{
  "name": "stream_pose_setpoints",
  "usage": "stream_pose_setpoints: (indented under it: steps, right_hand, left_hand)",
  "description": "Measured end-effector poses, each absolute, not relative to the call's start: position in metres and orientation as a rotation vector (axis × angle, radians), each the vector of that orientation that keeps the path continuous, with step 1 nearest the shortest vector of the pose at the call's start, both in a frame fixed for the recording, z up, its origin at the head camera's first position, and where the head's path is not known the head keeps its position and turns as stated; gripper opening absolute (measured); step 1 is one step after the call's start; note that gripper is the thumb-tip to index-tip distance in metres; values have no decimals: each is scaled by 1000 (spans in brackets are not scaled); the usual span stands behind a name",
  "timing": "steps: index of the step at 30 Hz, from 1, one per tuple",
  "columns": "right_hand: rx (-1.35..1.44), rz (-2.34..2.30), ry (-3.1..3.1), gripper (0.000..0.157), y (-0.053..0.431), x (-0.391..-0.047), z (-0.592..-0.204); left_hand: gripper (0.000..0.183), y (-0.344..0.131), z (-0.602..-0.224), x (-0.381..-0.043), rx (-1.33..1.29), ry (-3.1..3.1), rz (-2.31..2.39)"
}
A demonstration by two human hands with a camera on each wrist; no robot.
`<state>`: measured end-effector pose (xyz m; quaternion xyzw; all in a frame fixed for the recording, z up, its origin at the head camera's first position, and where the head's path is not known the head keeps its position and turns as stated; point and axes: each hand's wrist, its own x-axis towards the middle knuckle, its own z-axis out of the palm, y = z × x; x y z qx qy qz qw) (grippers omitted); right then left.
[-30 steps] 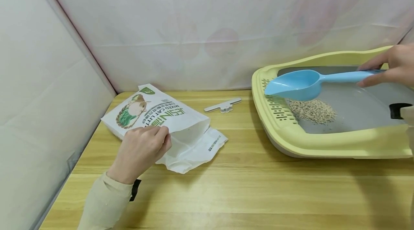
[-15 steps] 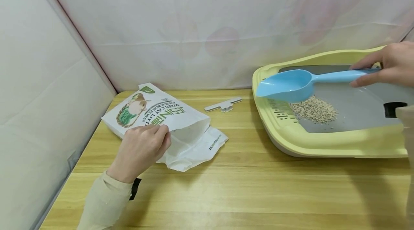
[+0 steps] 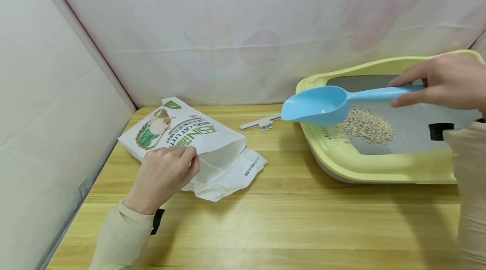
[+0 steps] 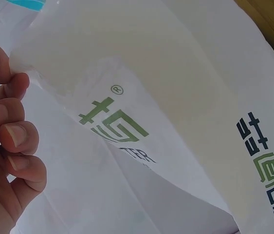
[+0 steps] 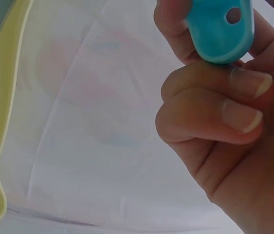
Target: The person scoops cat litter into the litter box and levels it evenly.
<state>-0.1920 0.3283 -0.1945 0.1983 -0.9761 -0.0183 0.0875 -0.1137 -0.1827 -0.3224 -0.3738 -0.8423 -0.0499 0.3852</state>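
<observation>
My left hand (image 3: 163, 177) pinches the upper edge of the mouth of a white cat litter bag (image 3: 186, 122), which lies on its side with the opening facing right. In the left wrist view, the thumb and index finger hold the bag's edge and the other fingers curl beside it. My right hand (image 3: 448, 81) grips the handle of a light blue scoop (image 3: 315, 103). No litter shows in the scoop's bowl, held over the left rim of the yellow litter box (image 3: 368, 173). The right wrist view shows the handle's end (image 5: 219, 34) with its hole.
A pile of litter pellets (image 3: 368, 126) sits in the box's grey tray, near its left side. Between bag and box lies a white sealing clip (image 3: 262, 122), its right end hidden behind the scoop. The wooden table (image 3: 265, 228) meets fabric walls at the back and left.
My right hand has carried the scoop leftward, from above the litter box out past its left rim towards the bag. The left hand and bag have stayed in place.
</observation>
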Motion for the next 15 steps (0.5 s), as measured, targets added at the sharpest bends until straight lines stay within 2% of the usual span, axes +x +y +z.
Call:
stream_pose_setpoints:
  steps: [15]
  right_hand:
    - [788,120,-2808,29,313,-180,-211]
  left_hand:
    - [28,-181,-321,-113,-953,-2146,-117]
